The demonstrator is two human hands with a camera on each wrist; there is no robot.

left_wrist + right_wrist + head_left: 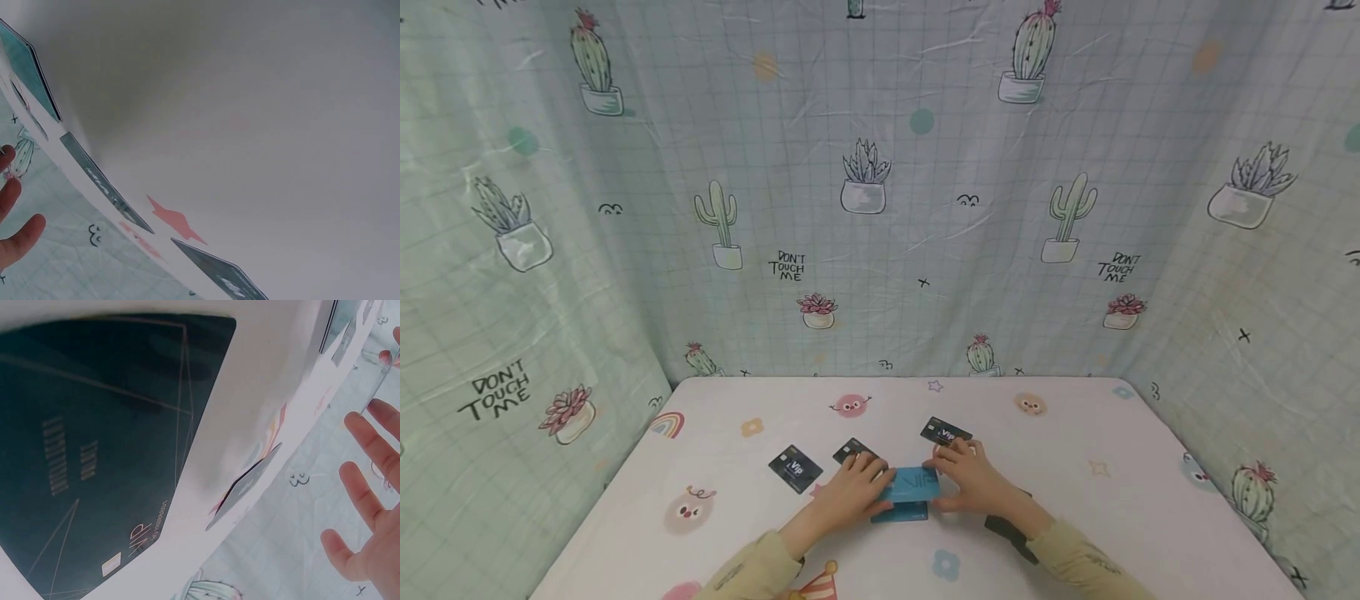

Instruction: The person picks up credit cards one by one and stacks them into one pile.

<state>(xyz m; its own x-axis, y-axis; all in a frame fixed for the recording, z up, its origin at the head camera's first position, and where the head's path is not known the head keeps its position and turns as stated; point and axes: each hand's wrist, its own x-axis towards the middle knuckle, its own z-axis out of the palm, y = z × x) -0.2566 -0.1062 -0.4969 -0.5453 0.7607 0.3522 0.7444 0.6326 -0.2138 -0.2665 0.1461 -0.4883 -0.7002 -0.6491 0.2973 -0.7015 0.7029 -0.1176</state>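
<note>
Now we pinch a blue card (913, 482) by its two ends, left hand (852, 490) on one and right hand (972, 482) on the other, over a second blue card (900, 512) on the table (1045, 454). If we squeeze too hard, it may bend and pop out. If one hand lets go first, it may drop crooked. Our right sleeve (1071, 554) could bump the dark card (1009, 533) beside it.

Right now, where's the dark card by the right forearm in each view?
Head: dark card below and right of the held blue card, partly hidden by the right forearm.
Left wrist: not in it.
Right wrist: fills most of the left side, cut by the frame edge, chip near the bottom.
Shared landmark: the cactus curtain, in all three.
</note>
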